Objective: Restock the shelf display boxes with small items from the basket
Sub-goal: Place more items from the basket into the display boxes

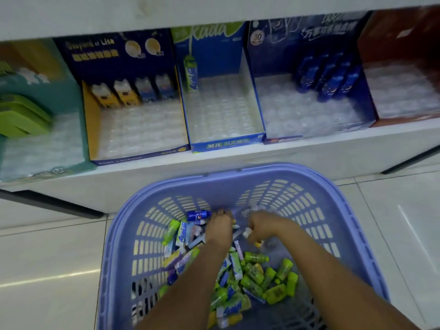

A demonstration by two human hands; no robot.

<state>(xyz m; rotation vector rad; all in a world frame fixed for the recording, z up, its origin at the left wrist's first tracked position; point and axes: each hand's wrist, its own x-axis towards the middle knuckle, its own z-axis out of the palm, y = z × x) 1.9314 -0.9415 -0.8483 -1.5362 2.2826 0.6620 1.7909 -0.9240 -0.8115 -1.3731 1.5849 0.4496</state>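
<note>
Pale glossy floor tiles (47, 246) run under a low white shelf (309, 153), and five open display boxes stand side by side along its front edge. At the left end is a teal box (71, 96) with flat green packs (21, 115) against its left wall. Next is a navy box (107, 51) with four little cartons (131, 91) in a row at its back. The blue box (226, 144) in the middle holds one carton (190, 75) upright in its back left corner. In the dark blue box (309, 27), blue bottles (326, 77) cluster towards the back right. A red box (392, 39) closes the right end. Clear moulded trays line the floors of the boxes.

On the tiles just in front of the shelf sits my lilac basket (238, 170). The small items (254, 275), green bottles and blue-and-green cartons, lie heaped over its bottom from the far wall to the near edge. Both my arms reach in.

My left hand (219, 228) is dug into the heap near the far wall, just beside a blue bottle (198, 215). Its fingertips are buried, so I cannot tell whether they hold anything.

My right hand (264, 228) is near it, fingers curled round a small pale-capped piece (247, 232), though the blur hides what it is.
</note>
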